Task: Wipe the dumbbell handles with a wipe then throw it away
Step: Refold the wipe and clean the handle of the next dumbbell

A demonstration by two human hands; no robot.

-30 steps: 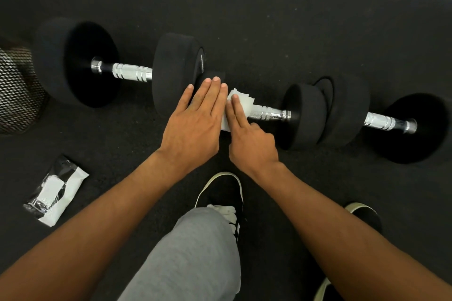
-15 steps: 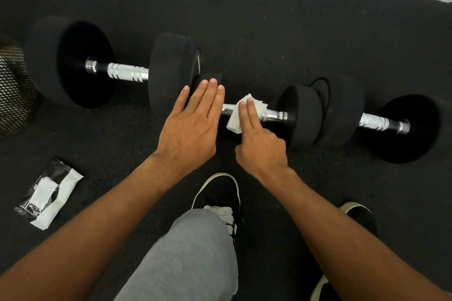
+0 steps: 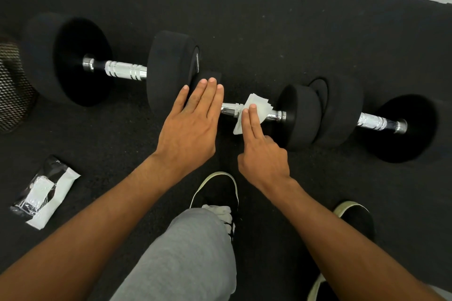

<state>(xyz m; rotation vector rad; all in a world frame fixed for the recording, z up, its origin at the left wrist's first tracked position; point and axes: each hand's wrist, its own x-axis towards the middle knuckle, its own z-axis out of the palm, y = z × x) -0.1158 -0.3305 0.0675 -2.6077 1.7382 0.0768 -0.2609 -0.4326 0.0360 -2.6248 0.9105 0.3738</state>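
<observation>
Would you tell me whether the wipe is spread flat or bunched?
Bunched: the wipe lies crumpled over the handle, pressed there by two straight fingers of the right hand.

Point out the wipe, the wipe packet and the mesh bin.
wipe [image 3: 262,107]: head view, on its white fold at the upper right.
wipe packet [image 3: 50,189]: head view, on the middle of the wrapper.
mesh bin [image 3: 13,90]: head view, on its mesh wall.

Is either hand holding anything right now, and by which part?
Nothing is gripped. The right hand presses the wipe onto the dumbbell handle with two straight fingers; the left hand rests flat on its weight.
</observation>
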